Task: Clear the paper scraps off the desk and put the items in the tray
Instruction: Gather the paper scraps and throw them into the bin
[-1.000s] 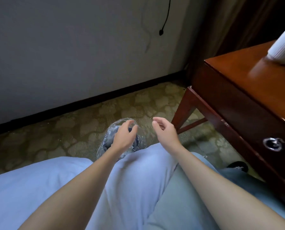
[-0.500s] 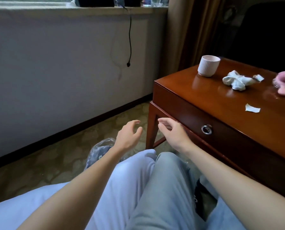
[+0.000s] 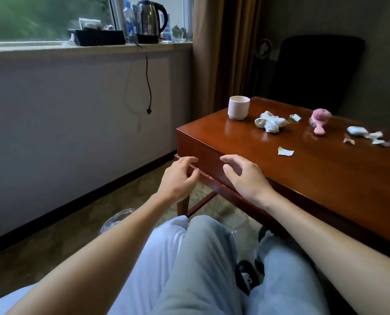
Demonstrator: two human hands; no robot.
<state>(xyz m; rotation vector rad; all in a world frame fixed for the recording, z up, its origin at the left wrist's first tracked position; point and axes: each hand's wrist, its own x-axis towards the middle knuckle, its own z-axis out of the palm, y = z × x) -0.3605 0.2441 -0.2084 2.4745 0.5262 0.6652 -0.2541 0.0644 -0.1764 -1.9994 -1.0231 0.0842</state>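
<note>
The left hand (image 3: pixel 178 178) and right hand (image 3: pixel 246 178) have come up to the surface's (image 3: pixel 326 178) near edge.
The view has lifted off the floor, so the work now shows: a paper scrap (image 3: pixel 285 151) lies near the right hand, and crumpled paper (image 3: pixel 270 121) sits beside the cup (image 3: pixel 238 108). Each grip is loosely curled and empty. No tray is visible and no writing is readable.

left hand (image 3: pixel 178 178) – empty | right hand (image 3: pixel 246 176) – empty | desk (image 3: pixel 326 178) – paper scraps (image 3: pixel 285 151)
</note>
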